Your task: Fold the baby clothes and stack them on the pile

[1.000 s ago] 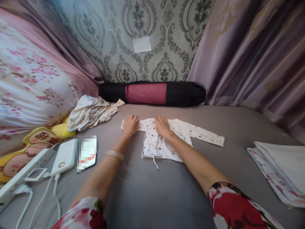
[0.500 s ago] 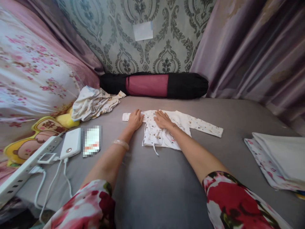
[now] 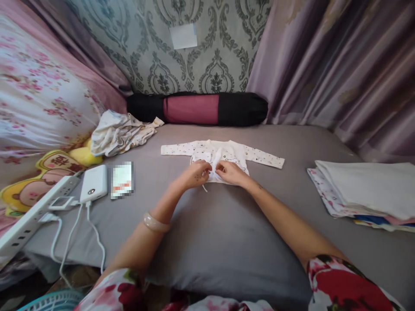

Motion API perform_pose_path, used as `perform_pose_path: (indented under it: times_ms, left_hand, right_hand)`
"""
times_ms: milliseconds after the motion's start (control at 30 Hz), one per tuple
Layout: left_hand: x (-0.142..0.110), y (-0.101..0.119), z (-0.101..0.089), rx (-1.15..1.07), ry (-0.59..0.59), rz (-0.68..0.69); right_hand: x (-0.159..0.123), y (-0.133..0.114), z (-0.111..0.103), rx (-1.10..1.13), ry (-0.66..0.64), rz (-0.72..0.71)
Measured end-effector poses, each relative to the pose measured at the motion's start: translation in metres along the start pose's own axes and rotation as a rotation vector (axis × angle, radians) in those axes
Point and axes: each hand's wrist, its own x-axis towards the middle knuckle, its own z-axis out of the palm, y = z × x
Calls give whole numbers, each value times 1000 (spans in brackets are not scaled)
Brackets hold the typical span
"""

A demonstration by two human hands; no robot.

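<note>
Lying front up at the center of the frame, the shirt (image 3: 236, 150) has its sleeves spread to both sides. The left hand (image 3: 196, 174) and right hand (image 3: 231, 173) are just beside each other over its lower front. Fingers are curled nearly closed; whether either grips fabric cannot be determined. The long bag (image 3: 191, 109), upper center, is closed; contents are hidden.

Left grip (image 3: 197, 173) and right grip (image 3: 231, 172) over small patterned top (image 3: 223, 151)
</note>
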Motion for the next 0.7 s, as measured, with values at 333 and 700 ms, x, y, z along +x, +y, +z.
perform_pose_path:
  times_ms: [333,700]
  left_hand:
    - [1,27,20,215,-58,-383]
    - [-13,24,34,131,112,-350]
  right_hand:
    - [-15,-12,15,-183,24,69]
    - [0,8,8,252,137,227]
